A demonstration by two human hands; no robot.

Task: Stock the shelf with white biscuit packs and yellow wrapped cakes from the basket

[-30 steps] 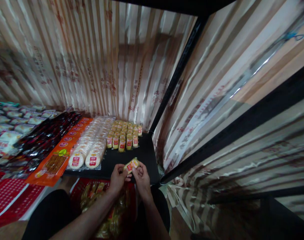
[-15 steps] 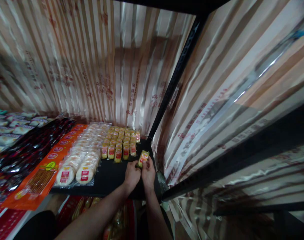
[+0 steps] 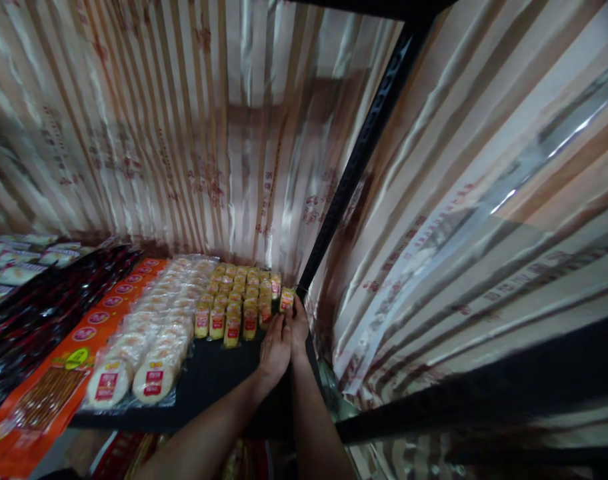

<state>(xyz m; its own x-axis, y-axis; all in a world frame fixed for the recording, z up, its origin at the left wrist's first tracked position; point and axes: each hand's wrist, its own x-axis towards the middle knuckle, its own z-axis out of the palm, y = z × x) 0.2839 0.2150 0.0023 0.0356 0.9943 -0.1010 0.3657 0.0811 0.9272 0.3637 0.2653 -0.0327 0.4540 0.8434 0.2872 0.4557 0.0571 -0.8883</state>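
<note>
A small yellow wrapped snack cake (image 3: 287, 298) with a red label stands near the back right corner of the black shelf (image 3: 214, 380). My right hand (image 3: 297, 327) has its fingers closed on that cake from the front and right. Just left of it, my left hand (image 3: 275, 350) has its fingers stretched forward, close to the right hand and holding nothing that I can see. Beside the hands on the left, several rows of the same yellow wrapped cakes (image 3: 233, 325) stand close together.
Left of the cakes lie round white crackers in clear wrap (image 3: 154, 380), an orange snack packet (image 3: 59, 387), dark shiny packets (image 3: 29, 313) and white packets (image 3: 21, 272). A black upright post (image 3: 354, 167) rises at the shelf's corner, before striped sheeting (image 3: 249, 153).
The single cake has moved away from me to the back right corner, beside the rows. My left hand has come off it and its fingers have straightened. The view has shifted slightly.
</note>
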